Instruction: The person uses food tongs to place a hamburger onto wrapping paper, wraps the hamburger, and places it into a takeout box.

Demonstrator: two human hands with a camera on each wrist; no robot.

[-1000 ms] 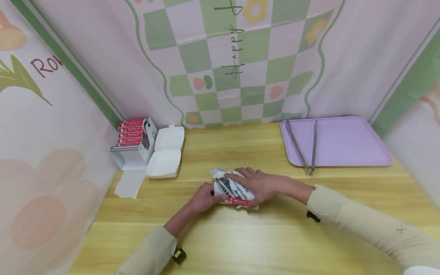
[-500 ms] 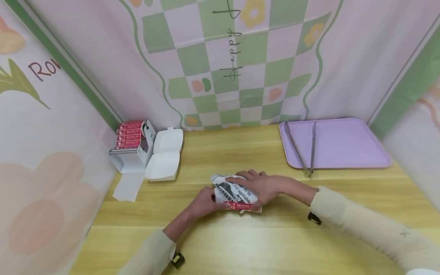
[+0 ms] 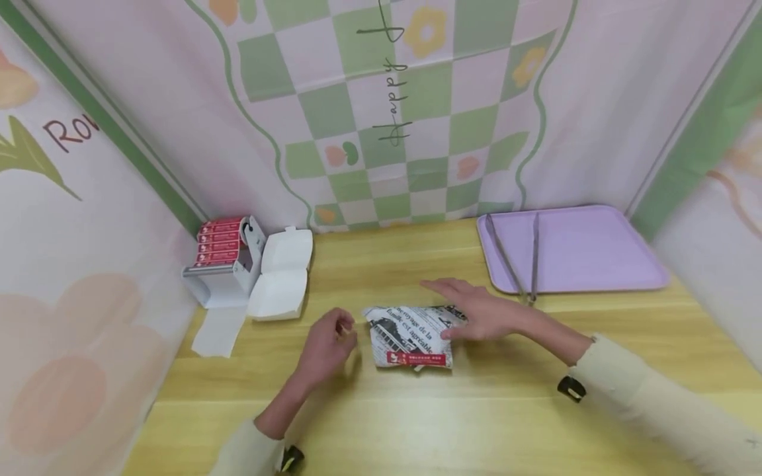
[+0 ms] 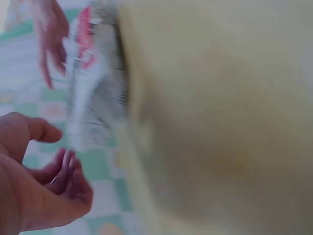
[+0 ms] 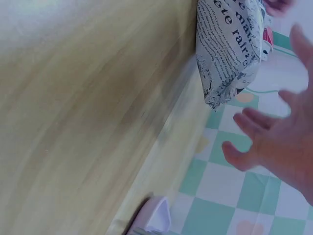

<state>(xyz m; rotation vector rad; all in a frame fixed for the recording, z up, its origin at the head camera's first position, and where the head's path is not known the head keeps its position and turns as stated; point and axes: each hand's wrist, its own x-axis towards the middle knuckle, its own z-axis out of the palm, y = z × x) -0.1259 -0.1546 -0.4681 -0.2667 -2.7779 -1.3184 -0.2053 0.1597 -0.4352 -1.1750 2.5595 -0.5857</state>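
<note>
A parcel wrapped in newsprint-patterned paper (image 3: 411,334) lies on the wooden table, a red label strip (image 3: 415,359) along its near edge. Left of it, the left hand (image 3: 327,347) is apart from the paper, fingers loosely bent around nothing. In the left wrist view a gap shows between that hand (image 4: 46,178) and the blurred parcel (image 4: 95,83). The right hand (image 3: 479,311) is at the parcel's right end with fingers extended. From the right wrist, this hand (image 5: 279,132) appears spread and holding nothing, beside the parcel's pointed end (image 5: 227,54).
At the back left stands a dispenser with a roll of red labels (image 3: 220,241), a white strip (image 3: 219,330) hanging from it. An open white takeaway box (image 3: 276,292) sits beside it. Metal tongs (image 3: 534,258) lie across a purple tray (image 3: 595,248) at the back right.
Both hands have let go of the wrapped parcel and drawn apart, the left to the left and the right to the right. The parcel stays on the table with its red label.
</note>
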